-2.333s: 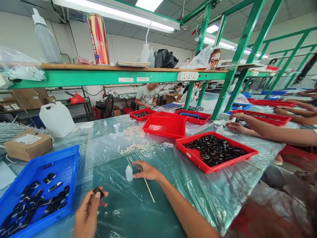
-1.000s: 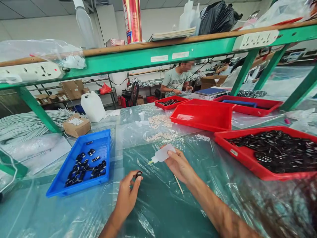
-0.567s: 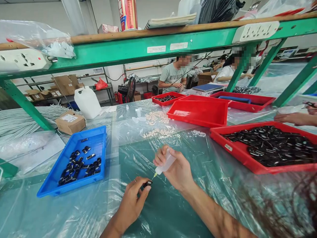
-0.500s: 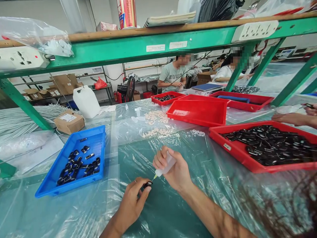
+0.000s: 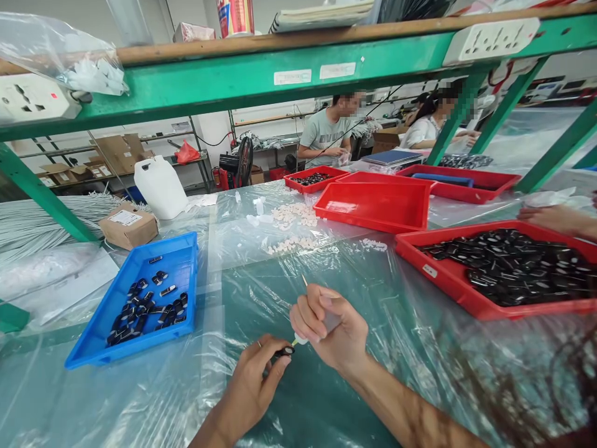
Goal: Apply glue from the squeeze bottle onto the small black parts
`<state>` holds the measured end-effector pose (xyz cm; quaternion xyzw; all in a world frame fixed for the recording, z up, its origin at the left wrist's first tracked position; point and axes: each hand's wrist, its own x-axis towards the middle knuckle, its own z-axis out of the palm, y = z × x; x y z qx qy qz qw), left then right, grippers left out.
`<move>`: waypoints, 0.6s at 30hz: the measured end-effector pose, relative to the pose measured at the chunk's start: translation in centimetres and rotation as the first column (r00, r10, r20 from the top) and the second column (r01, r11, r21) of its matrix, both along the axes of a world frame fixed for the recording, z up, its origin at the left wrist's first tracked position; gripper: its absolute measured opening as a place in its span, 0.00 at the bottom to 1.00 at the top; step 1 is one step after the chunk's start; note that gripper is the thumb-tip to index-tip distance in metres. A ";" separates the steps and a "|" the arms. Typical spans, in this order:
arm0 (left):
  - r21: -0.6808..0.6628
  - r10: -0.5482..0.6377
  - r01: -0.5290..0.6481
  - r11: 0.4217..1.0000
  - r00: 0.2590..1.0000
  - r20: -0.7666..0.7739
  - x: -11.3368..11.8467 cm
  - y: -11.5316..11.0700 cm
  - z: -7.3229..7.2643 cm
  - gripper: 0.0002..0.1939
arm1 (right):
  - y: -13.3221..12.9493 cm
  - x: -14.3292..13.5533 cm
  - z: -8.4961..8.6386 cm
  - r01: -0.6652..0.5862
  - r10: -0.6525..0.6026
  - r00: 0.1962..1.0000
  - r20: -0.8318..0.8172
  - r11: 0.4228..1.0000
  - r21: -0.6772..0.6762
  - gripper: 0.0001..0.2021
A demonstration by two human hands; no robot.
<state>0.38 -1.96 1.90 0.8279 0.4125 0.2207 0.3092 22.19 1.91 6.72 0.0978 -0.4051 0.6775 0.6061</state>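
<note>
My left hand pinches a small black oval piece with a pale face between thumb and fingers, low in the middle of the head view. My right hand is wrapped round a translucent white squeeze bottle, largely covered by the fingers. Its greenish nozzle points down at the black piece, very close to it; whether they touch I cannot tell. A thin pale stick pokes up from the same fingers.
Similar black pieces lie in a blue tray on the left and a red tray on the right. Small cream bits are scattered ahead. A green shelf beam crosses above. Another person's hand is at far right.
My right hand has turned, covering more of the bottle, and the thin stick now shows above it. My left hand has shifted slightly right with the black piece, closer to the nozzle.
</note>
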 end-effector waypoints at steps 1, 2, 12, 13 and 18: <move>0.003 -0.007 0.007 1.000 1.000 0.001 0.1 0.0 0.0 0.05 | -0.2 0.1 0.2 -0.006 0.006 1.000 -0.006 1.000 0.008 0.31; 0.002 -0.013 0.013 1.000 1.000 0.002 0.1 -0.1 0.0 0.04 | -0.3 0.1 0.4 -0.013 0.013 1.000 -0.011 1.000 0.015 0.31; -0.012 -0.031 0.032 0.999 0.999 0.032 0.6 -0.1 0.7 0.06 | -0.5 0.3 0.9 -0.054 0.057 0.997 -0.048 0.996 0.065 0.30; -0.014 -0.033 0.033 0.999 0.999 0.029 0.7 -0.1 0.9 0.05 | -0.5 0.3 0.9 -0.054 0.057 0.997 -0.050 0.997 0.062 0.30; -0.023 -0.021 0.022 1.000 1.000 0.005 1.0 -0.1 1.5 0.04 | -0.5 0.5 1.1 -0.080 0.085 0.995 -0.055 0.993 0.090 0.30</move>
